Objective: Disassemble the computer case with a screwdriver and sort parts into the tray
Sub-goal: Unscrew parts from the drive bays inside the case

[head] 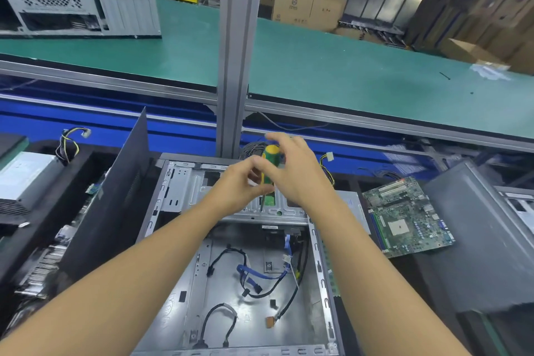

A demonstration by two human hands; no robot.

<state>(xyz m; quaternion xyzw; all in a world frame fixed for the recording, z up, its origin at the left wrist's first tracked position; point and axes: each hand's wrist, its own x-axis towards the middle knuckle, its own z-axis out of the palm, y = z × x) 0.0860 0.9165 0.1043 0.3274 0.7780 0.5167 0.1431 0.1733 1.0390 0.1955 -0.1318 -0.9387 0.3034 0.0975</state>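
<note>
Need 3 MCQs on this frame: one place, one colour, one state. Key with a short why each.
1. Relative to the computer case, the motherboard lies: A) inside it; B) to its left; C) to its right.
2. The screwdriver handle is: A) green and yellow; B) red; C) black.
3. The screwdriver is: A) flat on the bench; B) upright, held by both hands; C) in the tray.
Key: 1 C, the board sits beyond the case's right wall. 2 A, green body, yellow cap. 3 B, left hand and right hand hold the handle, tip down on the drive cage.
</note>
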